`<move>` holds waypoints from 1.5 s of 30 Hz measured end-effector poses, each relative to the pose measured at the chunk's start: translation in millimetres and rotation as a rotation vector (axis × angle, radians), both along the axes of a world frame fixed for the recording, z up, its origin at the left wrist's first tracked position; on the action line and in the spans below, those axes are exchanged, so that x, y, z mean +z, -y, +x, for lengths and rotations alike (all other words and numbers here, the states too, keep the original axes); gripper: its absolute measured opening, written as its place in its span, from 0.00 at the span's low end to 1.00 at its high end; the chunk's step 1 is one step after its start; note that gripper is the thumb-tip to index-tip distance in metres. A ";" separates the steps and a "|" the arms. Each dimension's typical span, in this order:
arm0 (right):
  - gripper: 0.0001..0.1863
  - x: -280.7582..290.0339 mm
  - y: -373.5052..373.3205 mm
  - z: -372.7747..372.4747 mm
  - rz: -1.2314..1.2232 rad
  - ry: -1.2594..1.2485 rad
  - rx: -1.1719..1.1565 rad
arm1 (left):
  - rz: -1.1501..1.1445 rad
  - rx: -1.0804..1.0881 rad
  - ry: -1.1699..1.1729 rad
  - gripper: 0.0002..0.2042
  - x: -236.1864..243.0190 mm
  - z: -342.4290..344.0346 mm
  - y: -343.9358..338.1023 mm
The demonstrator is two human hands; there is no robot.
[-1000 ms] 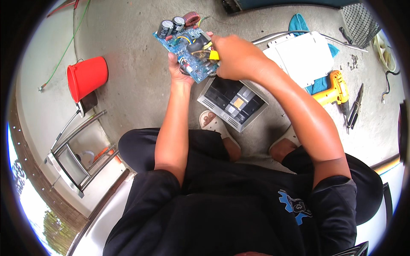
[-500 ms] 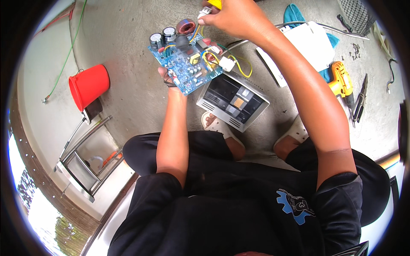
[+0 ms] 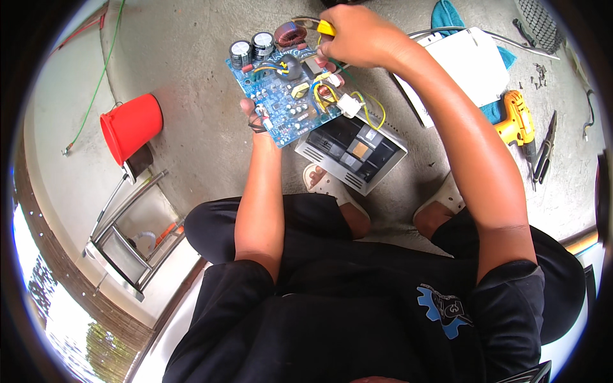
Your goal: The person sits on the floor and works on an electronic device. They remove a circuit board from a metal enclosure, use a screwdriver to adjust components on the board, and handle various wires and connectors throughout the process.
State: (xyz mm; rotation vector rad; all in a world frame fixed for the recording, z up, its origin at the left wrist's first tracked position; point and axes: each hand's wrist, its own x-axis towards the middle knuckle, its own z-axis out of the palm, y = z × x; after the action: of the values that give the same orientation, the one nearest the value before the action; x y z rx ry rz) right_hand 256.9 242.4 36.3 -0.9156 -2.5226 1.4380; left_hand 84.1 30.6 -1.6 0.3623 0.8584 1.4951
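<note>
A blue circuit board is held up by my left hand, whose thumb shows at the near left edge. Fingertips also show at the board's far right side; the rest of the hand is hidden beneath. Tall black capacitors, a copper-wound coil and coloured wires stand on the board, with a white connector at its right edge. Closed above the far right corner, my right hand grips a yellow-ended thing; its kind is unclear. Below the board sits an open grey metal housing with a dark inside.
To the right, a white panel lies partly over a teal cloth. Nearby are a yellow drill, black-handled pliers and several screws. A red bucket stands left, beside a metal-framed chair. My feet are near the housing.
My right hand has moved right and slightly down. The white connector that showed at its fingers is no longer visible there. The board has shifted slightly right and nearer, still in my left hand.
</note>
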 end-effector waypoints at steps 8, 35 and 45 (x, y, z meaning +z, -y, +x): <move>0.23 49.8 3.1 15.6 -0.157 -0.051 0.481 | -0.111 0.199 -0.118 0.67 3.7 0.6 6.2; 0.13 37.9 12.6 38.2 -0.557 -0.010 0.471 | 0.049 0.089 0.007 0.67 18.7 5.5 -18.0; 0.13 33.7 24.8 33.2 -0.565 -0.027 0.539 | -0.008 0.032 -0.161 0.74 31.5 11.4 -18.6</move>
State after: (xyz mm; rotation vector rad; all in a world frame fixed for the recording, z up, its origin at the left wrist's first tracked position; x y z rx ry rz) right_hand 290.2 217.6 70.0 -0.2348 -2.4868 2.3723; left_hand 95.6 49.2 29.9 0.4704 1.0015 1.5060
